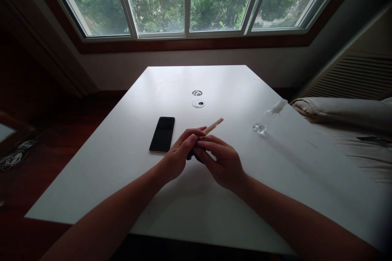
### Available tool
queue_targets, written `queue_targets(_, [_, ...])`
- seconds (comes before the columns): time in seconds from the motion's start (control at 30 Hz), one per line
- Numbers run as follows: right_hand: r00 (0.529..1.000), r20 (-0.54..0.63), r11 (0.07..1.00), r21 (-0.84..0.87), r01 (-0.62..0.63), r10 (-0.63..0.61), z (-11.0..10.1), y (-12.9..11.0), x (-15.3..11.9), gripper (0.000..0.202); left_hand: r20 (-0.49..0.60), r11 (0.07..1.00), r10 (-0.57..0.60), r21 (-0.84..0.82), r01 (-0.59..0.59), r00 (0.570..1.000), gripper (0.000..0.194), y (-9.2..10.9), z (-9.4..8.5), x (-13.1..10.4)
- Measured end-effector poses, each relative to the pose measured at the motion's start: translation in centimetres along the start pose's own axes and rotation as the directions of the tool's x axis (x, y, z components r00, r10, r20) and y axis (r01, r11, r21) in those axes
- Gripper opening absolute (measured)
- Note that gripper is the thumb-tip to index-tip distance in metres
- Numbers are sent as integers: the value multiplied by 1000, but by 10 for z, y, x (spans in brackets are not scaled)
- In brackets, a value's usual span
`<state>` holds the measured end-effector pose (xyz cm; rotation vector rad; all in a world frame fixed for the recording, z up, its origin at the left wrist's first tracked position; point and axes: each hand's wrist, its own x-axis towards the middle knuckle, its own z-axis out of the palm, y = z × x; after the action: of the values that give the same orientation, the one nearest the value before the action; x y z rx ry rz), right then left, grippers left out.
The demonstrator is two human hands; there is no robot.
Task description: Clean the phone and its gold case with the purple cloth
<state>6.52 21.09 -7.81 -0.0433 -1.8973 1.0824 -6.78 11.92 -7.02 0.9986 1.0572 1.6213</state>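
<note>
Tan stick-like object (214, 126), grip of left hand (179, 153) and right hand (226, 161) holding it, clear bottle (259, 129), contents unclear

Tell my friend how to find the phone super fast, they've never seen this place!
Find the white table below the window. Look just left of the left hand: the phone lies flat there, dark screen up. It's the only black rectangle on the table; the two discs farther back are round, and the bottle off to the right is clear.
</note>
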Motion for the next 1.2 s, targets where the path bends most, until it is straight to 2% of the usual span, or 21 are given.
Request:
queue_targets(0.1, [1000, -21, 1000, 10, 11, -11, 0, -2, 1, 28, 24, 1000, 22, -11, -21, 999, 27, -1, -1, 0])
queue_targets(0.23, [997, 65, 998, -19, 54, -52, -1, 2, 2, 32, 31, 997, 75, 14, -75, 997, 28, -6, -3, 0])
queue_targets(0.4, [977, 198, 993, -68, 92, -77, -3, 13, 4, 29, -29, 997, 76, -20, -77, 997, 33, -9, -4, 0])
queue_targets(0.53, [933, 350, 982, -128, 136, -83, -4, 19, 3, 26, -63, 993, 119, 0, -119, 991, 34, -8, -3, 3])
queue_targets(0.67, [913, 397, 945, -255, 205, -90, -6, 23, 2, 28, -126, 988, 132, 93, -121, 983, 31, -9, -4, 5])
queue_targets(0.77, [906, 413, 912, -330, 243, -92, -11, 27, 4, 30, -183, 995, 90, 67, -79, 979, 28, -12, -3, 6])
queue_targets(0.87, [917, 392, 897, -377, 231, -71, -19, 34, 8, 31, -217, 998, 60, 16, -58, 974, 29, -11, -1, 7])
queue_targets(1.03, [955, 294, 857, -499, 128, 28, -39, 59, 15, 32, -233, 999, 41, -5, -43, 972, 31, -7, 1, 7])
queue_targets(1.2, [985, 97, 737, -675, -38, 140, -51, 75, 17, 27, -263, 999, 34, 10, -32, 964, 28, -5, 2, 5])
